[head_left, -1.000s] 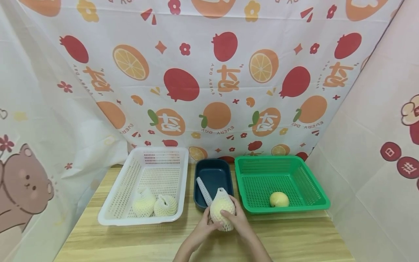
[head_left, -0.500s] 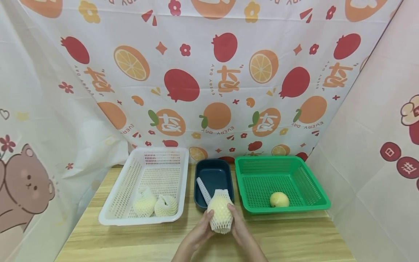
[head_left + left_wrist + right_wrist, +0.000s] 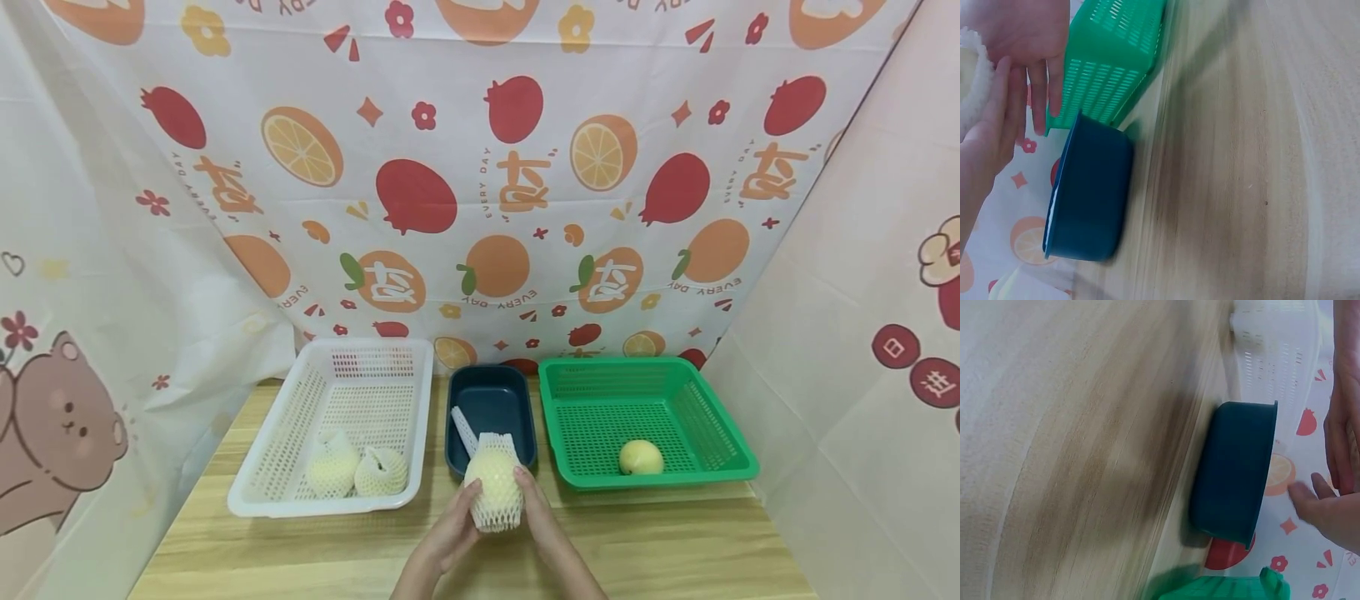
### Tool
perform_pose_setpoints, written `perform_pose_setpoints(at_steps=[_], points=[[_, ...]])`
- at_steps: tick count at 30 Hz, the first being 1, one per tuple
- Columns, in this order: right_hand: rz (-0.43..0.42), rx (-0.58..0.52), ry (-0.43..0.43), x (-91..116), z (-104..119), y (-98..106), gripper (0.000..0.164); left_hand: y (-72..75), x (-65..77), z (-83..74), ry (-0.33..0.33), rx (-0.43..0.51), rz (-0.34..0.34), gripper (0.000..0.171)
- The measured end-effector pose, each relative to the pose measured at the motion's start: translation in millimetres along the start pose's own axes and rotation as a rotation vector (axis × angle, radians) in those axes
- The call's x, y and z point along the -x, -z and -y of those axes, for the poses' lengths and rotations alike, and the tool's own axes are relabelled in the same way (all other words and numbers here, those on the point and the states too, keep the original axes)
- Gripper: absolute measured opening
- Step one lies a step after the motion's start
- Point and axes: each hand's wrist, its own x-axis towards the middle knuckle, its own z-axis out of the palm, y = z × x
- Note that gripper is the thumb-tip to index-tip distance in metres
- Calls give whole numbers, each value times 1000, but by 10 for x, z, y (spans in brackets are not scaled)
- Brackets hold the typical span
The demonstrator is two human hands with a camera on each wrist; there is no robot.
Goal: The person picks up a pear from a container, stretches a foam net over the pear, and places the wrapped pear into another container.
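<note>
A pale yellow round fruit in a white foam net [image 3: 495, 483] is held above the table's front part, before the dark blue box [image 3: 459, 473]. My left hand [image 3: 453, 529] grips it from the left, thumb on its side. On the other side, my right hand [image 3: 540, 512] is beside the fruit, its thumb close to or touching the net. In the left wrist view, the right hand [image 3: 1029, 34] shows its palm with straight fingers, while the left hand [image 3: 991, 134] supports the netted fruit [image 3: 971, 78]. A folded foam net [image 3: 464, 430] leans in the blue box.
At left, a white basket [image 3: 251, 467] holds two foam-netted fruits [image 3: 332, 471]. At right, a green basket [image 3: 720, 433] contains one bare yellow fruit [image 3: 641, 457]. All stand on a wooden table [image 3: 315, 558] before a fruit-print cloth [image 3: 480, 208].
The foam net's top, pinched narrow a second ago, is now spread wide. The fruit has shifted slightly left, and my right hand has come off its front to its side.
</note>
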Motion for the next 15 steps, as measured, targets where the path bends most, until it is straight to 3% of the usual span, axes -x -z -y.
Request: perform_pose_setpoints(at_steps=[5,10,15], points=[[-45,-38,-28,-34,-7,-13,72,5,-22,-8,-3,41,-6,63],[24,-181,-36,-88,1,-41,77,0,-11,-20,-29,80,-41,60],[73,-320,-58,-79,42,-75,71,11,38,-76,-48,54,-58,62]])
